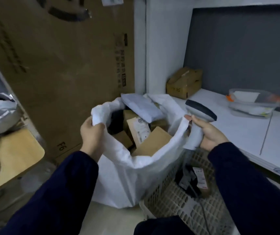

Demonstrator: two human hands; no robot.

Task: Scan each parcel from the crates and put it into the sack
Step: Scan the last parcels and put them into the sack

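Observation:
A white sack [127, 173] stands open on the floor in front of me, holding several brown cardboard parcels [152, 141] and a grey mailer bag [141, 107] on top. My left hand [91, 133] grips the sack's left rim. My right hand [208, 134] holds a grey handheld scanner [198, 116] by its handle, right at the sack's right rim. Below my right arm is a beige plastic crate [173, 199] with a black parcel [189, 180] bearing a white label inside.
A large cardboard box [59, 56] stands behind the sack. On the white shelf [247, 133] at right sit a small brown box [183, 83] and a clear plastic tub [252, 104]. A wooden stool [12, 155] with cables is at left.

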